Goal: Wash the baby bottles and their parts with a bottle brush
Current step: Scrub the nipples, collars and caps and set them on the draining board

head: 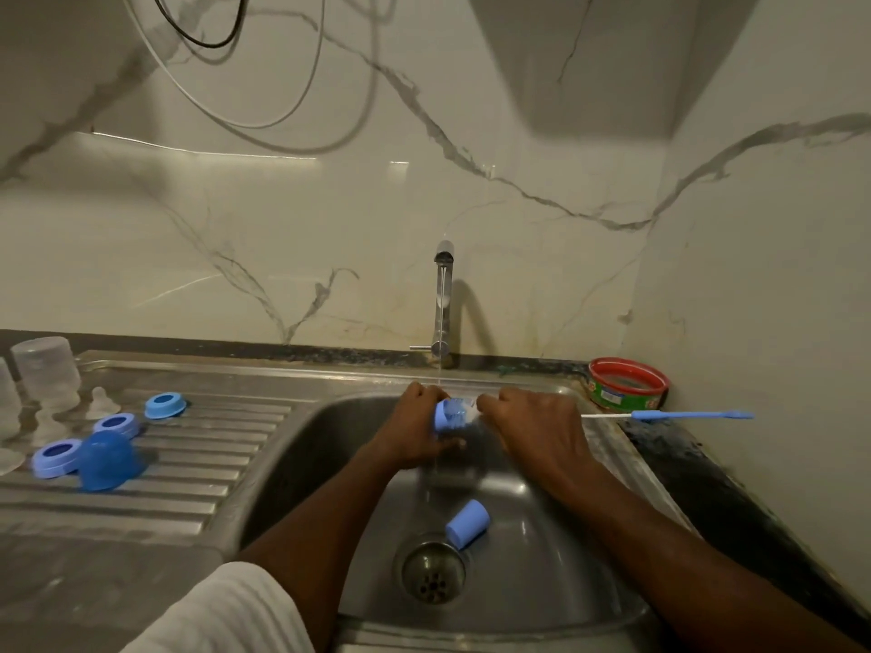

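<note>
Here, at the far left of the steel draining board [226, 468], I see clear bottles [45, 372] standing upside down beside clear teats [101, 405], with three pale blue collar rings [164, 405] and a darker blue dome cap [109, 460] lying on the ribs just right of them. Moving into the sink [542, 549], the left hand [417, 428] curls around a small blue bottle part [445, 416], holding it under the thin stream from the tap [442, 304]. Immediately to its right, the right hand [532, 424] grips the bottle brush [688, 415], whose white bristle end is pushed into the part's open mouth while the blue handle sticks out well past the hand over the sink's right rim. Below both hands, a second pale blue cap [467, 524] lies on its side on the basin floor, just beside the drain [431, 573] and apart from either hand. At the far right, a red-rimmed green tub [627, 384] sits on the dark counter against the wall.
</note>
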Available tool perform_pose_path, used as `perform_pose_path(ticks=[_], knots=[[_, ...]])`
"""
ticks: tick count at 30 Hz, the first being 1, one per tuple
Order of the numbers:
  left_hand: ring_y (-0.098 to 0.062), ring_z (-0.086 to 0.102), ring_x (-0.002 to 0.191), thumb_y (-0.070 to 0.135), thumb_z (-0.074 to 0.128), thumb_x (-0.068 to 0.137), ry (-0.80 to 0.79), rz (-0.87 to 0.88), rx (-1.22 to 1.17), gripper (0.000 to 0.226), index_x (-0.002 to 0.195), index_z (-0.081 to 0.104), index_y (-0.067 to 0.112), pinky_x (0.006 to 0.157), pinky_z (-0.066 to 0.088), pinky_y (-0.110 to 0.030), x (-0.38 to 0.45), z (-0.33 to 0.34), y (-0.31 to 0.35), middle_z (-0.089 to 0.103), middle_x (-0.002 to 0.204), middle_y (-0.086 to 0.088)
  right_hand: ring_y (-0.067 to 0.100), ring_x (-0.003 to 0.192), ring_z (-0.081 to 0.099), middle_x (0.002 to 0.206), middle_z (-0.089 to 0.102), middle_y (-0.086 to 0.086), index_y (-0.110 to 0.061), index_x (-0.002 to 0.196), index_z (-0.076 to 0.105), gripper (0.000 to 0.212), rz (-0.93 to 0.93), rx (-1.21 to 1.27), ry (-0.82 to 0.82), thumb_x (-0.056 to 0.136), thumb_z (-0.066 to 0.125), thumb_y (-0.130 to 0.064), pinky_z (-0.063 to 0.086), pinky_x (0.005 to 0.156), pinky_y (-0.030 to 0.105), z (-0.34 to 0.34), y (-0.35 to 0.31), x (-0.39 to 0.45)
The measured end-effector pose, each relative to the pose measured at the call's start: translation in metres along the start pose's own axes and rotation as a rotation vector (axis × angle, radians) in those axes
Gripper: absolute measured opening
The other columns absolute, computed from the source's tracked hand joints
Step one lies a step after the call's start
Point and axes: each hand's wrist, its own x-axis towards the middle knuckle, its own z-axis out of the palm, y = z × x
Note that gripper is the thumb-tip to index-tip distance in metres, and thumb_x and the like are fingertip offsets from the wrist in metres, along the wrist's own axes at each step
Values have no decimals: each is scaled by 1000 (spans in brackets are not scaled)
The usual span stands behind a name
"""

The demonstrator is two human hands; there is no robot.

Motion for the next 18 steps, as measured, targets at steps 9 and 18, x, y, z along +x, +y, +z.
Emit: perform_pose_path(ticks=[9, 18], knots=[[-14, 59, 99, 31, 83, 81, 119, 144, 97, 41, 111, 58, 18, 84, 48, -28, 0, -4, -7, 62, 111, 0, 20, 81, 65, 95, 69, -2, -37, 118, 63, 27, 51, -27, -16, 93, 60, -47, 46, 64, 33, 5, 3, -2], [-19, 48, 125, 34, 77, 86, -123, 24, -24, 64, 140, 48, 16, 110, 41, -41, 0, 12, -4, 51, 138, -5, 23, 99, 65, 118, 64, 0, -33, 133, 53, 47, 71, -16, -2, 91, 65, -50, 53, 78, 35, 3, 0, 2]])
